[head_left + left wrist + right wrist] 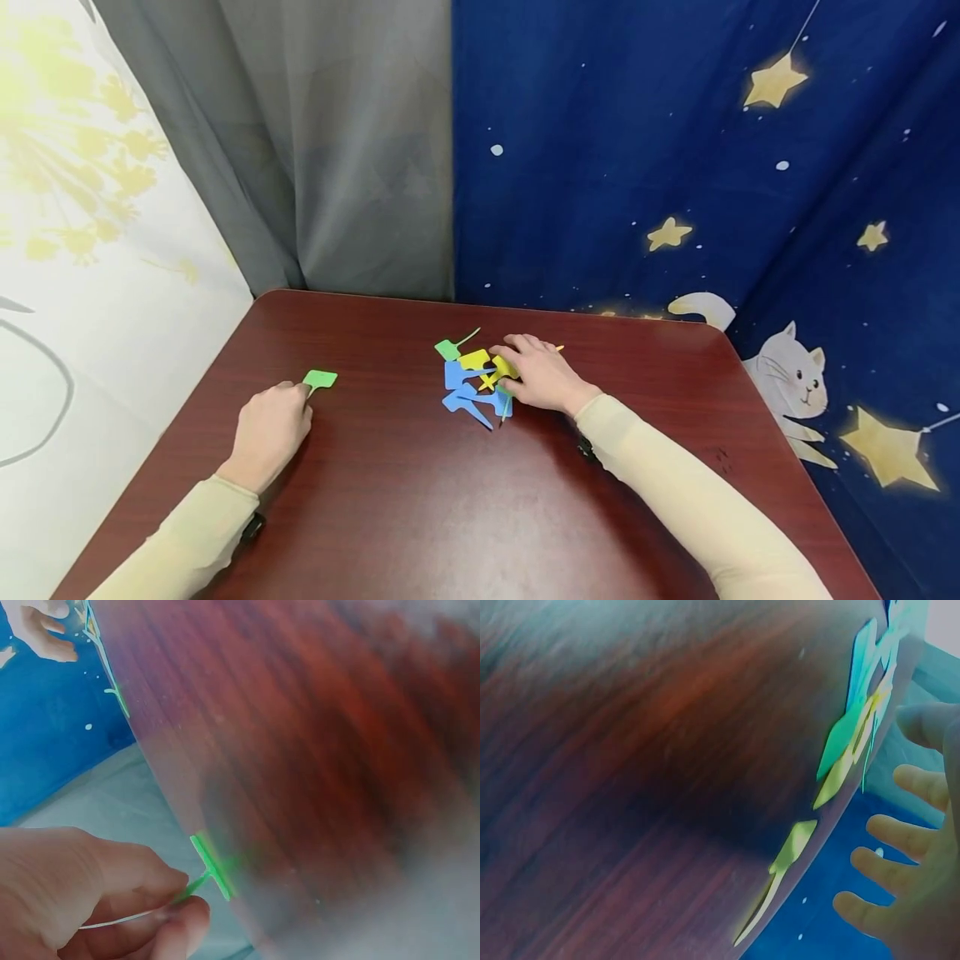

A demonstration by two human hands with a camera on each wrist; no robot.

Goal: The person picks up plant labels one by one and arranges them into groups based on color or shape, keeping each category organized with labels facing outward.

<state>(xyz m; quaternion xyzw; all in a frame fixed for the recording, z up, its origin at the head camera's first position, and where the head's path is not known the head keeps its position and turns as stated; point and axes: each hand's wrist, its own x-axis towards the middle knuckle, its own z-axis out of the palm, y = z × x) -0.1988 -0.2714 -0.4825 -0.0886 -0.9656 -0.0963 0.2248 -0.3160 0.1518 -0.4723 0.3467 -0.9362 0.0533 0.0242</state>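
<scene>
My left hand (268,432) pinches the thin stem of a green plant label (321,379) at the left side of the table. In the left wrist view that label's flat head (211,868) sticks out past the thumb and fingertip. Near the table's middle, my right hand (546,373) hovers over a loose pile of plant labels, its fingers spread. Blue labels (454,375), yellow labels (474,360) and a green label (447,350) overlap there. The right wrist view shows the fingers apart with nothing between them, close to a separate yellow label (793,846).
The dark red-brown table (405,508) has rounded back corners. Behind it hang a grey curtain (367,167) and a blue curtain (585,167) with stars and a cat. A pale patterned surface (97,317) borders the left side.
</scene>
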